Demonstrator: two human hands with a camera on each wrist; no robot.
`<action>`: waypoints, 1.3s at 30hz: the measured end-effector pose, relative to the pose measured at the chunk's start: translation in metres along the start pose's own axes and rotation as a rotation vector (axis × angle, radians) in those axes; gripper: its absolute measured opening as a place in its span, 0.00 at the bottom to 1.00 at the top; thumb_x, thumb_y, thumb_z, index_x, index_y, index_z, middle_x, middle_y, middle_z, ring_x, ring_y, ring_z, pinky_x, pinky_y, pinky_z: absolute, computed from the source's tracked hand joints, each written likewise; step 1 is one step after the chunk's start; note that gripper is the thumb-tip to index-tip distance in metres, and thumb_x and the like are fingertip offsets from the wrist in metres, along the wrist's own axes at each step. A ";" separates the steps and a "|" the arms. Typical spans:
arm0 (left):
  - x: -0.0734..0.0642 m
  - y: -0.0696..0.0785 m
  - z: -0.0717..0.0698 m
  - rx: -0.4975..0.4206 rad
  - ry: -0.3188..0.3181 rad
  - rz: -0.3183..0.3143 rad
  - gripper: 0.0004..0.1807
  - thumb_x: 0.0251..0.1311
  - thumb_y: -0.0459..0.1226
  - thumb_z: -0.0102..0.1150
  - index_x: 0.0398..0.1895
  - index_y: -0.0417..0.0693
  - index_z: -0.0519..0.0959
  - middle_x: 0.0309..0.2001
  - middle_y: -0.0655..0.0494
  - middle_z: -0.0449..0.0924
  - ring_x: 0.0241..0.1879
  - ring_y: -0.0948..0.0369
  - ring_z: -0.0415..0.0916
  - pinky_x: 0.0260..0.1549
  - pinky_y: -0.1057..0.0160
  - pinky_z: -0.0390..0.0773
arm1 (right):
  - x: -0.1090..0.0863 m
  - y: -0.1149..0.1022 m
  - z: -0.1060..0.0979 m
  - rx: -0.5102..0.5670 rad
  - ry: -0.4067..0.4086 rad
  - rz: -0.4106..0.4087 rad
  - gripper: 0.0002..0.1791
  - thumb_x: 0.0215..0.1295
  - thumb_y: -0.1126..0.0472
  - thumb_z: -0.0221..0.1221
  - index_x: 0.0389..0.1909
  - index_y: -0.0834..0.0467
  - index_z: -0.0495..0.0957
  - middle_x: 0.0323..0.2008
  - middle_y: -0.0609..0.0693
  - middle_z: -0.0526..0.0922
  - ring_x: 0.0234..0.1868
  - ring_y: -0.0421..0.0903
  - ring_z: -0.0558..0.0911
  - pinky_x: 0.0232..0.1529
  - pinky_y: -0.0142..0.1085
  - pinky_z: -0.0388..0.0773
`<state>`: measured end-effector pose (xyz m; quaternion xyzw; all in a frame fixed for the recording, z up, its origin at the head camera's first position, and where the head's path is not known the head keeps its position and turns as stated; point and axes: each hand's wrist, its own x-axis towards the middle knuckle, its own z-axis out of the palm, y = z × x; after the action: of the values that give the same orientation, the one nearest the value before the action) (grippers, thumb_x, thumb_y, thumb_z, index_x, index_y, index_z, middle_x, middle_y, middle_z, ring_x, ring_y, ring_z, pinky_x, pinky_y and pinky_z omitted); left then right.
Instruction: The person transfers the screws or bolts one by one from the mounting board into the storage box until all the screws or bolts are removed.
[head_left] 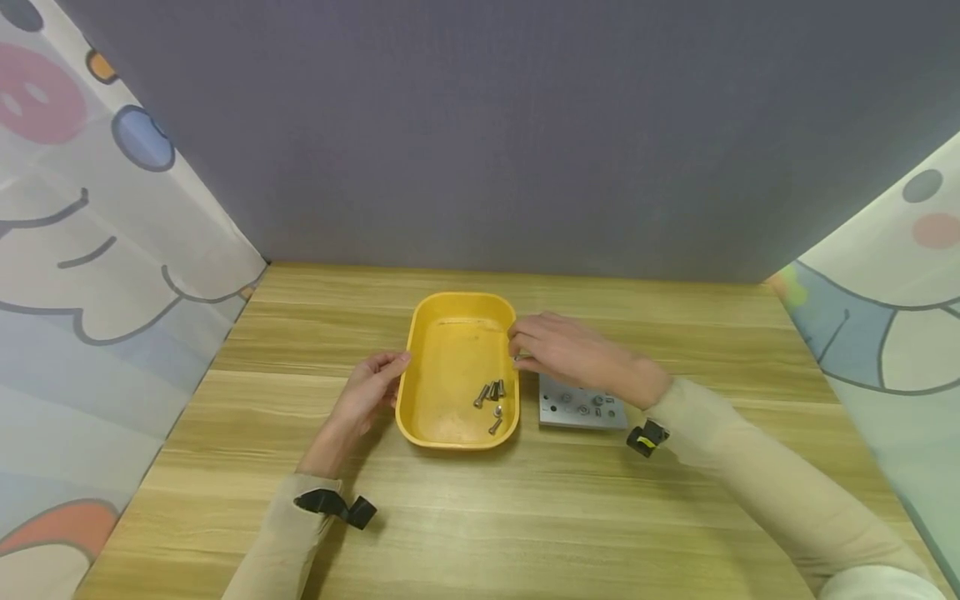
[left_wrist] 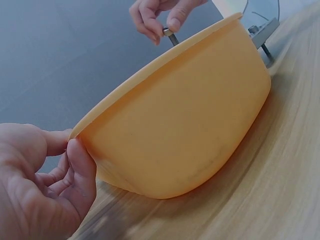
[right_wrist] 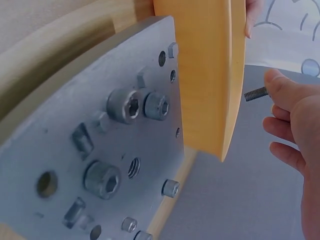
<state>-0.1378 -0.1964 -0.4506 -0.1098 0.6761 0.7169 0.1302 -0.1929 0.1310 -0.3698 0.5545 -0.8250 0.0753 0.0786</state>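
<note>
My left hand pinches the left rim of a yellow plastic tray between thumb and fingers, seen close in the left wrist view. Over the tray's right rim, my right hand pinches a metal bolt with its threaded end sticking out in the right wrist view. Several loose bolts lie in the tray's near right part. Partly under the right forearm is a grey metal plate. Several socket-head screws sit in it, among bare holes.
The tray and plate rest on a wood-grain table. A dark grey panel rises behind the table. Cartoon-printed curtains hang along both sides. The plate stands right beside the tray's right wall.
</note>
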 end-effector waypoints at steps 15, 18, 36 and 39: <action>0.001 0.001 -0.001 0.003 -0.017 0.006 0.24 0.78 0.42 0.54 0.61 0.28 0.69 0.29 0.59 0.81 0.21 0.68 0.73 0.20 0.71 0.74 | 0.023 0.000 0.015 -0.028 -0.074 -0.046 0.09 0.71 0.56 0.66 0.45 0.56 0.81 0.44 0.46 0.80 0.48 0.44 0.81 0.55 0.39 0.79; 0.001 0.001 0.000 0.005 -0.017 0.006 0.24 0.78 0.42 0.54 0.61 0.28 0.69 0.29 0.59 0.81 0.21 0.68 0.73 0.20 0.71 0.74 | 0.026 -0.001 0.016 -0.051 -0.093 -0.076 0.09 0.71 0.55 0.65 0.45 0.56 0.81 0.43 0.46 0.79 0.47 0.44 0.80 0.52 0.38 0.79; -0.002 0.002 0.002 0.008 -0.004 0.004 0.24 0.78 0.43 0.54 0.61 0.28 0.69 0.30 0.59 0.81 0.21 0.68 0.73 0.20 0.72 0.75 | 0.044 -0.014 0.017 -0.322 -0.301 -0.216 0.13 0.78 0.51 0.57 0.49 0.56 0.80 0.50 0.48 0.78 0.52 0.44 0.79 0.60 0.39 0.77; -0.001 0.001 0.004 0.008 0.003 0.003 0.24 0.78 0.42 0.54 0.61 0.29 0.70 0.29 0.59 0.80 0.21 0.68 0.73 0.20 0.72 0.74 | 0.046 -0.016 0.017 -0.368 -0.338 -0.227 0.15 0.79 0.51 0.55 0.54 0.56 0.80 0.55 0.50 0.79 0.58 0.46 0.79 0.65 0.40 0.75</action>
<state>-0.1376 -0.1929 -0.4491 -0.1093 0.6793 0.7142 0.1285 -0.1964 0.0802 -0.3756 0.6247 -0.7586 -0.1788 0.0473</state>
